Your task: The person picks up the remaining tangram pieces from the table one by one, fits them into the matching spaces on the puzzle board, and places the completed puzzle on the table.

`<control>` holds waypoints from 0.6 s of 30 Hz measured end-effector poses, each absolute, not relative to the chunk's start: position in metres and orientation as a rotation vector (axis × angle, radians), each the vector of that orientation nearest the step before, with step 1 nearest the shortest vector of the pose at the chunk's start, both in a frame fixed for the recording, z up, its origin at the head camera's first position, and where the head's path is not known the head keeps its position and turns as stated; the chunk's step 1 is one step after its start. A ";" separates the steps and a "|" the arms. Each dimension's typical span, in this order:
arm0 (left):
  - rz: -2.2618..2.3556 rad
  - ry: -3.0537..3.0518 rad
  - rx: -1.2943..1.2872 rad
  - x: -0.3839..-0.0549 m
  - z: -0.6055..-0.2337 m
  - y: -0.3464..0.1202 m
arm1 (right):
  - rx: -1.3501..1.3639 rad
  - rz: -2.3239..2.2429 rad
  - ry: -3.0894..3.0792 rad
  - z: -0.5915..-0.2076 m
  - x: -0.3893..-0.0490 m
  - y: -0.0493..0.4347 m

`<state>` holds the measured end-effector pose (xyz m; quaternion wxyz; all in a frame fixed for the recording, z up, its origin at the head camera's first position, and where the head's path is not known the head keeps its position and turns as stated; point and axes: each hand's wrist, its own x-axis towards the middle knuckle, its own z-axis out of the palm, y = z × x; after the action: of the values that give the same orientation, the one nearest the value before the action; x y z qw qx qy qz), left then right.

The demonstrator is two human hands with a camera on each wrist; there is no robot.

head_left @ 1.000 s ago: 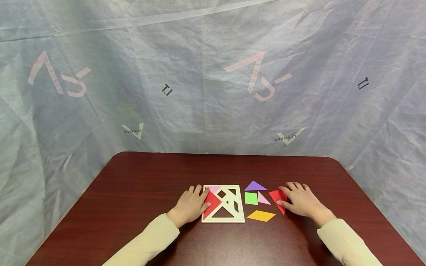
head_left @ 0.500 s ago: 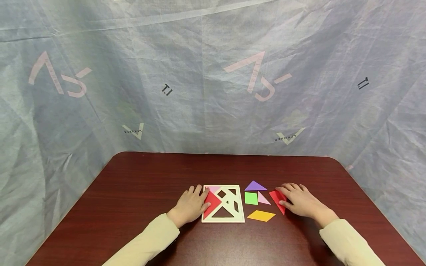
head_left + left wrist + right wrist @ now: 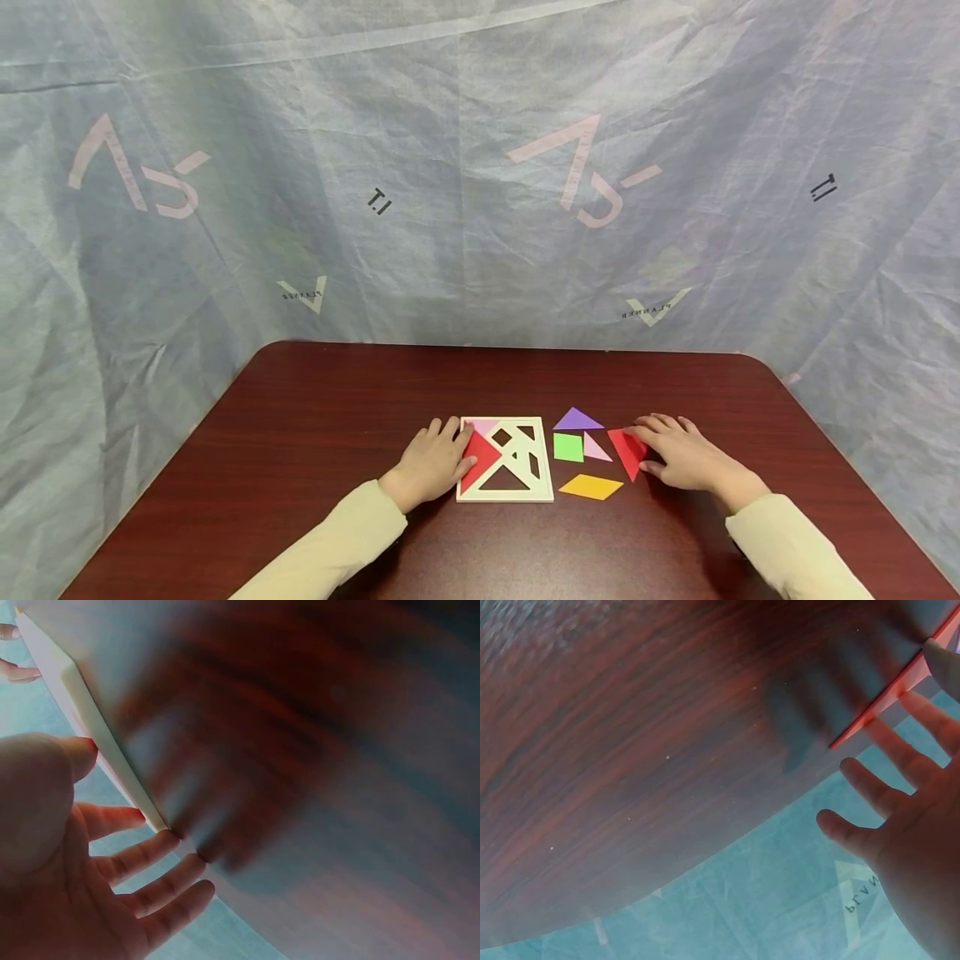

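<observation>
My left hand rests at the left side of a white tangram board in the head view. Its thumb and index finger touch a large red triangle lying in the board. The left wrist view shows that hand's fingers spread, tips near the board's edge. My right hand lies over a second red triangle on the table, right of the other loose pieces. In the right wrist view its fingertips touch this red triangle's edge, fingers extended and apart.
Between board and right hand lie a purple triangle, a green square, a pink triangle and an orange parallelogram. A pink piece sits in the board's top left. Behind the dark red table hangs a grey cloth.
Under my right hand the red triangle has turned slightly, and the thumb has slid from its face to its right edge. My left hand has stayed on the board.
</observation>
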<state>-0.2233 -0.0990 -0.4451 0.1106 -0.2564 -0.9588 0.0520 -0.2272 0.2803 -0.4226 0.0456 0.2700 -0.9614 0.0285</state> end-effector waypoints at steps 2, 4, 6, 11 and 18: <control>0.162 -2.808 -0.758 -0.223 -0.445 -0.099 | 0.814 0.080 -2.923 -0.424 -0.228 0.281; 0.168 -2.801 -0.761 -0.224 -0.446 -0.099 | 0.797 0.075 -2.913 -0.424 -0.229 0.281; 0.171 -2.799 -0.763 -0.224 -0.445 -0.099 | 0.780 0.072 -2.900 -0.425 -0.229 0.281; 0.168 -2.805 -0.762 -0.224 -0.445 -0.100 | 0.775 0.040 -2.855 -0.425 -0.232 0.280; 0.164 -2.811 -0.761 -0.224 -0.444 -0.100 | 0.759 -0.015 -2.818 -0.425 -0.234 0.280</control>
<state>-0.2236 -0.0998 -0.4443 0.1123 -0.2594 -0.9576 0.0559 -0.2338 0.2797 -0.4251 0.1112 0.2584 -0.9596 -0.0052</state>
